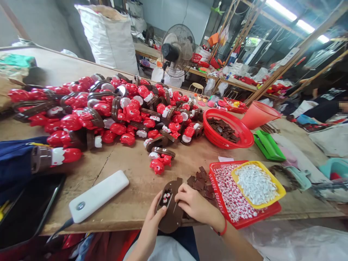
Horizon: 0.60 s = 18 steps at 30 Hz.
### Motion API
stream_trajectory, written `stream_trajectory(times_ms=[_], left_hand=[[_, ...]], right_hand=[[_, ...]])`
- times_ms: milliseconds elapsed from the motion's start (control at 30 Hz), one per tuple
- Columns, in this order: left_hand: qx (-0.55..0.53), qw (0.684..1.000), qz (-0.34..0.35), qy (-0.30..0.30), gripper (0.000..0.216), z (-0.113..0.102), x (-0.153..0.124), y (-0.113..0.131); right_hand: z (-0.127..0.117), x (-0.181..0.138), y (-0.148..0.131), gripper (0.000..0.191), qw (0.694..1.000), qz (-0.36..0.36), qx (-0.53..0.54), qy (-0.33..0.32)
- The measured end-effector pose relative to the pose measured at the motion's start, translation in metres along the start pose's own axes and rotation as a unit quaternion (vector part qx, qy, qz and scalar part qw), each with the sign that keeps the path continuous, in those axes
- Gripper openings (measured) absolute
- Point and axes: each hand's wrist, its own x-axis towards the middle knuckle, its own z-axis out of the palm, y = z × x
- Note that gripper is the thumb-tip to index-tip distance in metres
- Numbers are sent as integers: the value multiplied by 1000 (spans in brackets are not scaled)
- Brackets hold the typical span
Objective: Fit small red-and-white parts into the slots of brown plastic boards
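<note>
My left hand [153,221] grips a brown oval plastic toy shell [171,214] at the near edge of the wooden table [127,174]. Small red-and-white pieces sit in the shell's recess. My right hand [194,203] rests on the shell's right side, fingers curled and pressing at it; what the fingertips pinch is hidden. A pile of small brown flat pieces [201,183] lies just beyond my right hand. Right of it stands a red tray [244,222] of tiny red-and-white pieces, with a yellow tray [281,192] of white pieces on top.
A big heap of red and brown toy parts [108,112] covers the table's left and middle. A red round basket [244,139] holds brown pieces. A white power bank [98,195] lies near left. A fan [178,49], a white sack [108,36] and a person's dark sleeve [326,105] are beyond.
</note>
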Motion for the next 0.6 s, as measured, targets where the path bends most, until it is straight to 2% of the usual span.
stream_trajectory(times_ms=[100, 200, 300, 367, 433, 500, 567, 600], left_hand=[[0, 1000, -13, 0, 54, -1, 4, 2], [1, 1000, -8, 25, 56, 3, 9, 3], [13, 999, -14, 35, 56, 6, 12, 6], [22, 999, -28, 34, 59, 7, 13, 9], [31, 998, -46, 33, 62, 5, 13, 12], [37, 997, -55, 33, 64, 3, 12, 13], [37, 997, -55, 35, 64, 1, 13, 14], [38, 997, -53, 39, 63, 0, 14, 14]], right_hand=[[0, 1, 0, 20, 996, 70, -54, 25], [-5, 7, 14, 41, 986, 149, -25, 71], [2, 15, 34, 56, 966, 185, 168, 69], [16, 19, 43, 54, 922, 204, 322, 61], [28, 21, 45, 51, 888, 194, 408, 88], [29, 16, 43, 48, 894, 158, 398, 131], [13, 4, 45, 33, 921, 144, 315, 178], [-2, -5, 49, 24, 933, 164, 242, 210]])
